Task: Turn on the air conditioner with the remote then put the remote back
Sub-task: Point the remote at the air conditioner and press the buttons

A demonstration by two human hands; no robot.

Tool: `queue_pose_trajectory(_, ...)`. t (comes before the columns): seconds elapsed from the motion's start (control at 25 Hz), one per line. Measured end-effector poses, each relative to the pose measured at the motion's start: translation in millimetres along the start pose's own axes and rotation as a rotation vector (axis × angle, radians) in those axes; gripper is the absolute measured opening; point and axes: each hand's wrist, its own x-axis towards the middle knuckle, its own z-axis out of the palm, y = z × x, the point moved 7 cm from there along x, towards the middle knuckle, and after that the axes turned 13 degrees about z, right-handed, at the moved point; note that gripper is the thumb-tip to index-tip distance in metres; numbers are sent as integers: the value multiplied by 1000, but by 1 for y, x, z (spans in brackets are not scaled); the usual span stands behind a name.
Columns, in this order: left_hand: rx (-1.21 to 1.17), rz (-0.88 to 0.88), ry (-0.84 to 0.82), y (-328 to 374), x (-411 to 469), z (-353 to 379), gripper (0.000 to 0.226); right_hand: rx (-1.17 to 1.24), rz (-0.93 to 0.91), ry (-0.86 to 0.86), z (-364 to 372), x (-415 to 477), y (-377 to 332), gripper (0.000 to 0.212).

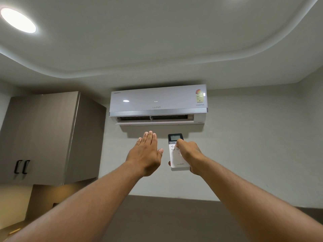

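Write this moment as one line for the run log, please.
right hand: holds remote, thumb on buttons | left hand: open, empty | air conditioner: flap open | put back: not yet

The right hand [187, 155] grips the remote [177, 154] below the air conditioner [158, 102]; the left hand [146, 154] is flat, empty.

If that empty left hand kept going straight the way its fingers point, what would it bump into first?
Most likely the air conditioner: the flat, open left hand points up toward its open vent flap. Nothing shows between them, though depth is hard to judge from this one view.
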Motion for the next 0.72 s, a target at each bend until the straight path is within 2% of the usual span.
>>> queue_pose_trajectory(0.72,-8,0,-9,-2,-6,-4,67,-11,-4,5,4,-5,-1,16)
